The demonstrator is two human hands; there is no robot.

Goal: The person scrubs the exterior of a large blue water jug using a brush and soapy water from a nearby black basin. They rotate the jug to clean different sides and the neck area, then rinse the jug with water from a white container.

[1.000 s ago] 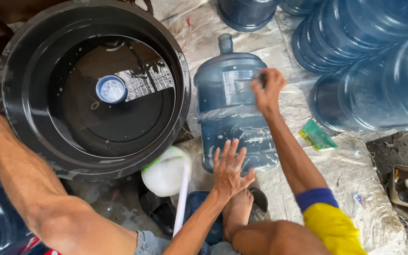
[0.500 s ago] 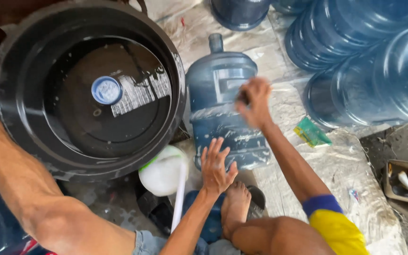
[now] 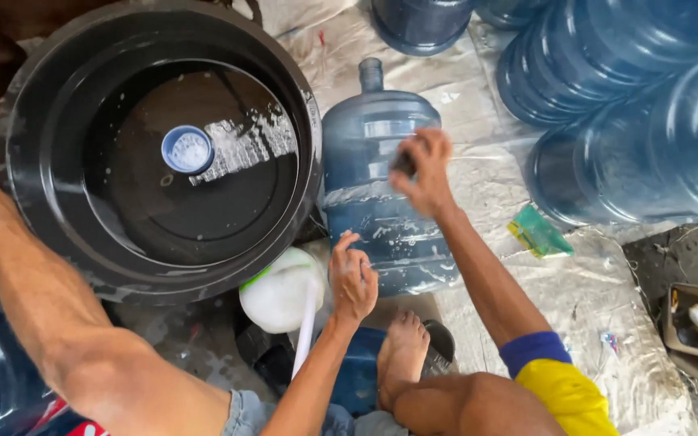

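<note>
Item: large translucent blue plastic water jug (image 3: 385, 202), lying on its side on the plastic-sheeted floor (image 3: 591, 299); long axis runs straight away from me, neck at the far end, base nearest my foot; my right hand (image 3: 422, 171) rests on its upper flank, closed round a small dark object I cannot identify; my left hand (image 3: 353, 278), fingers loosely curled and holding nothing, touches the near end; the left is the closer one.
</note>
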